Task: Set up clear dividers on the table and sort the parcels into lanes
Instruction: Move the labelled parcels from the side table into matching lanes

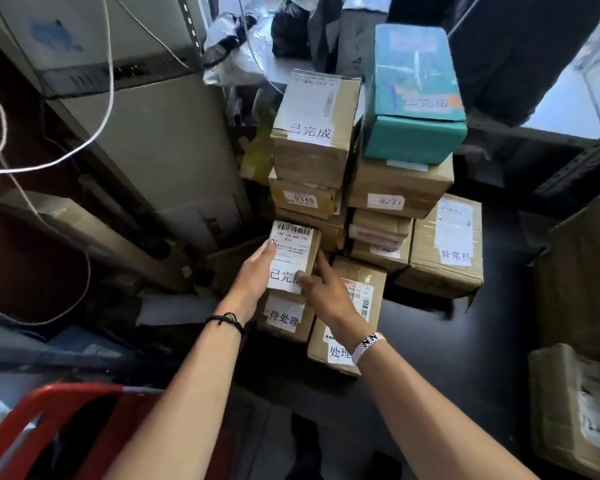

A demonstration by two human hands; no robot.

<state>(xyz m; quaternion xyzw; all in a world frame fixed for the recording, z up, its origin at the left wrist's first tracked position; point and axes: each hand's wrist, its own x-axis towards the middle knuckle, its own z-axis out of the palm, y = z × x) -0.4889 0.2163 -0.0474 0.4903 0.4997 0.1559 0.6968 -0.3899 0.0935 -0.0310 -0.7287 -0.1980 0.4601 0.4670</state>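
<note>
A small brown parcel with a barcode label and a white handwritten tag is held between both hands near the middle of the view. My left hand grips its left side, fingers along the label. My right hand grips its right side, thumb on the tag and index finger stretched along the edge. Under it lie two tagged brown parcels. Behind rise stacks of brown parcels, topped on the right by a teal box. No clear divider shows.
Another tagged brown parcel sits right of the stacks. Large cartons stand at the right edge. A metal shelf with white cables fills the left. A red basket is at the lower left. Bagged parcels lie at the back.
</note>
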